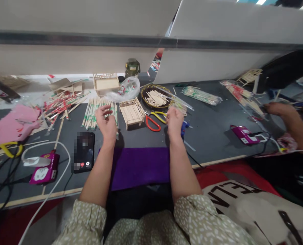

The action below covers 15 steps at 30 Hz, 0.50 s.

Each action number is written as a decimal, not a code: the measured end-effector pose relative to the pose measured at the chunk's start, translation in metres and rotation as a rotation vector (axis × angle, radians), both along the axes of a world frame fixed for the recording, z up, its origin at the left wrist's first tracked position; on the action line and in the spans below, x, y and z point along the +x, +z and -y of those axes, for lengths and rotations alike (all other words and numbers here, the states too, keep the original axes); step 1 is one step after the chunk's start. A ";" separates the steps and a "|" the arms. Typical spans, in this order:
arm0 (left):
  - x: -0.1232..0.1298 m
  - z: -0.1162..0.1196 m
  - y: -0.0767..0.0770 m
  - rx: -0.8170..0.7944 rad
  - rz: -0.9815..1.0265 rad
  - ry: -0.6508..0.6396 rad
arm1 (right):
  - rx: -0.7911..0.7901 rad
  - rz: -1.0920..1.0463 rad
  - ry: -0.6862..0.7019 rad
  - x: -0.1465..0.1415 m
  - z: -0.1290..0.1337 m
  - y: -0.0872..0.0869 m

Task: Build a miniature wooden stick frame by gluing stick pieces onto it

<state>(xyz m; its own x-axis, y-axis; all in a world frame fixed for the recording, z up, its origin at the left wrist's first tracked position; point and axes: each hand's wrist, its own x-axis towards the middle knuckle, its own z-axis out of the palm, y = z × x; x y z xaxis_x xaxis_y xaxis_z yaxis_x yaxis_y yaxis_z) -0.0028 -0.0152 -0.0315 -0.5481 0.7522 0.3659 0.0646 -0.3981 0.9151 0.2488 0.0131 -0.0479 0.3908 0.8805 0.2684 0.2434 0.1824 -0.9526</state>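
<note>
My left hand [106,121] is over a row of chopsticks in green-printed paper wrappers [90,114], its fingers loosely curled and apart with nothing in them. My right hand [175,121] is closed, fingers bent together; whatever it may hold is hidden. Just beside it are red-and-yellow-handled pliers [153,123] and a blue glue gun [184,128], partly covered. Between my hands stands a small bed-shaped model made of sticks [132,112]. Behind it, a round basket [144,98] holds loose short sticks [156,97]. A purple cloth [141,166] lies in front of me.
A phone [84,151] and a purple box [45,168] with a white cable are at left, near a pink sheet [15,122]. Behind are a plastic bag [129,90], another stick model [106,83] and a green jar [132,68]. Another person's hand [279,109] is at right.
</note>
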 end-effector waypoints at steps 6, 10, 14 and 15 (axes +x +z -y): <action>-0.005 -0.011 -0.007 0.058 0.051 0.094 | 0.049 0.194 0.101 -0.003 0.010 0.029; -0.004 -0.015 -0.013 0.104 0.024 0.122 | -0.144 0.738 0.200 -0.022 0.019 0.017; -0.002 -0.014 -0.013 0.122 -0.011 0.115 | -0.413 1.138 0.140 -0.048 0.029 -0.002; -0.002 -0.013 -0.013 0.114 -0.012 0.109 | -0.444 1.177 0.128 -0.054 0.030 -0.004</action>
<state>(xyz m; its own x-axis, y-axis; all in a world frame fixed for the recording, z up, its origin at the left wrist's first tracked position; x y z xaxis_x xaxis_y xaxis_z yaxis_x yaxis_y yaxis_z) -0.0046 -0.0022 -0.0442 -0.6194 0.6415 0.4525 0.1239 -0.4893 0.8633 0.1950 -0.0169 -0.0523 0.0227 0.9975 0.0674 0.9876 -0.0119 -0.1567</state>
